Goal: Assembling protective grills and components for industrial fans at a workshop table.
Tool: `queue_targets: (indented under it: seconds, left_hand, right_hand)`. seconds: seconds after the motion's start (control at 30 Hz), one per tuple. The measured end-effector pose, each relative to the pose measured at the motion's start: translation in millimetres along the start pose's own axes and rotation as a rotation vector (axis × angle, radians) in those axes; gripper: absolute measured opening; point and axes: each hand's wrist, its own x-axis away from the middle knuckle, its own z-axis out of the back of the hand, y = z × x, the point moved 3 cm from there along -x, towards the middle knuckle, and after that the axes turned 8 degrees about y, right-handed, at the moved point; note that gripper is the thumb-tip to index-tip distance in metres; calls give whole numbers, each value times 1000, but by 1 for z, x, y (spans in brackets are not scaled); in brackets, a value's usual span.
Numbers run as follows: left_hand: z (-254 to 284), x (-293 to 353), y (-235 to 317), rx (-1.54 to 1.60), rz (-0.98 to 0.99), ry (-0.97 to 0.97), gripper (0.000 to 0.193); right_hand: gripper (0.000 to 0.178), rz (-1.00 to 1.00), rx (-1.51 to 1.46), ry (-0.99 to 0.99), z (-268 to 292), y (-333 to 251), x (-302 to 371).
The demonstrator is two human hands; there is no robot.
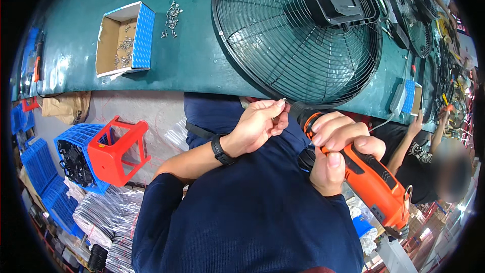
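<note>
Taking the middle of your view as the clock's centre, a black wire fan guard (252,53) lies at about 1 o'clock on the green surface (194,73), its near rim reaching out over the edge toward you. A black rectangular housing (336,1) sits between 1 and 2 o'clock on that guard. Your left hand (260,126), with a black wristband (222,149) behind it, is just below the rim; its thumb and forefinger are pinched together on a small shiny piece (284,99), too small to name for certain. Your right hand (339,149) has its fingers (337,127) closed around an orange-and-black power screwdriver (379,192), whose butt lies toward 4 o'clock and whose nose points toward 11, close to the rim; you cannot tell whether it touches. At 10 o'clock stands an open blue-and-white cardboard box (144,35) with screws (125,44) inside, and at 11 a loose pile of screws (173,17) lies beside it. Between 8 and 9 o'clock, a red plastic stool (107,161) rests against a blue crate (83,134) of black parts (76,164)
</note>
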Motion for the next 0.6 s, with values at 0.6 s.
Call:
queue_targets:
  seconds: [0.6]
  left_hand:
    - [10, 4, 9, -78, -75, 79, 18]
  right_hand:
    - [29, -9, -79, -118, -21, 24, -30]
